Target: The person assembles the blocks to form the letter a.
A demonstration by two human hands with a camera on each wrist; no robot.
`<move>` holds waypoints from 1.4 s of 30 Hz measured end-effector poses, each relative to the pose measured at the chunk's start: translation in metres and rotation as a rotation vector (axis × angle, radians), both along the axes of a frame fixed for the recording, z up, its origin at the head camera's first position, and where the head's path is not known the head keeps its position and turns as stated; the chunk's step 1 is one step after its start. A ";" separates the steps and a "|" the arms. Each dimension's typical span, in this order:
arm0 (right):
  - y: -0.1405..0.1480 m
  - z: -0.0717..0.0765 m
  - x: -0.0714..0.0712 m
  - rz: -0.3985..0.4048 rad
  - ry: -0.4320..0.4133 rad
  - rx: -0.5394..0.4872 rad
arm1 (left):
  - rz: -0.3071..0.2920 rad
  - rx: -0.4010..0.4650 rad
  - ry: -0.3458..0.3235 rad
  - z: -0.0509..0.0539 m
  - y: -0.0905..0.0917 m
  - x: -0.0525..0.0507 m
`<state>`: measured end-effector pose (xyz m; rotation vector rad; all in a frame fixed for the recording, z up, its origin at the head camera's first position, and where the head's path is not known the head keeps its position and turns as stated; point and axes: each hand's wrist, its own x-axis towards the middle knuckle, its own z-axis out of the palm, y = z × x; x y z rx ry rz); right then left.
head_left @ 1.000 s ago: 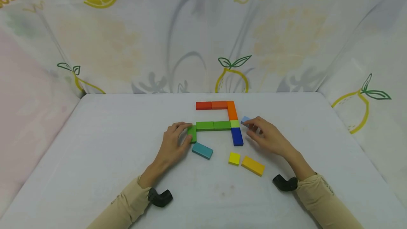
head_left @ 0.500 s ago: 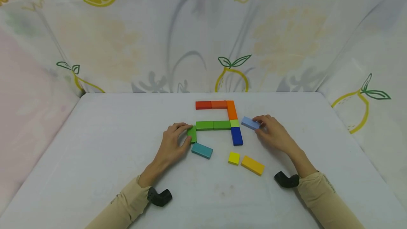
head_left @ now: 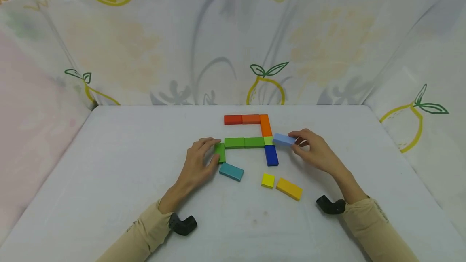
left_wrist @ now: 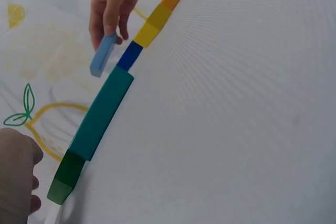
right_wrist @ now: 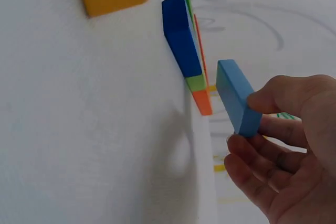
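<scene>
In the head view the right hand (head_left: 316, 151) pinches one end of a light blue block (head_left: 284, 139), whose far end points left at the light green square (head_left: 268, 140). The right wrist view shows the light blue block (right_wrist: 236, 95) between thumb and fingers, raised off the table. The left hand (head_left: 196, 165) rests at the left, thumb and fingertips around the upright-lying green block (head_left: 220, 153). Two more green blocks (head_left: 244, 143) run from there to the light green square. Below that square lies a dark blue block (head_left: 271, 155), and above it an orange block (head_left: 265, 125).
A red block (head_left: 233, 119) and a red-orange block (head_left: 251, 119) form the top row. Nearer lie a teal block (head_left: 231, 172), a yellow square (head_left: 267, 180) and an amber block (head_left: 289, 189). Black curved pieces (head_left: 183, 225) sit at both sleeve cuffs. A printed cloth hangs behind the table.
The right hand has taken hold of the light blue block by its right end, and the block has risen and shifted slightly left over the last half second. The left hand stays in place.
</scene>
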<state>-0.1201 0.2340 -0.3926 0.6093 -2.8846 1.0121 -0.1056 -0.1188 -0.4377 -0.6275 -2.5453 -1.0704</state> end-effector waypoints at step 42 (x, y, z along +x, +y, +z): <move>-0.054 0.014 0.037 0.219 -0.024 0.132 | -0.453 -0.151 0.222 -0.001 0.002 0.003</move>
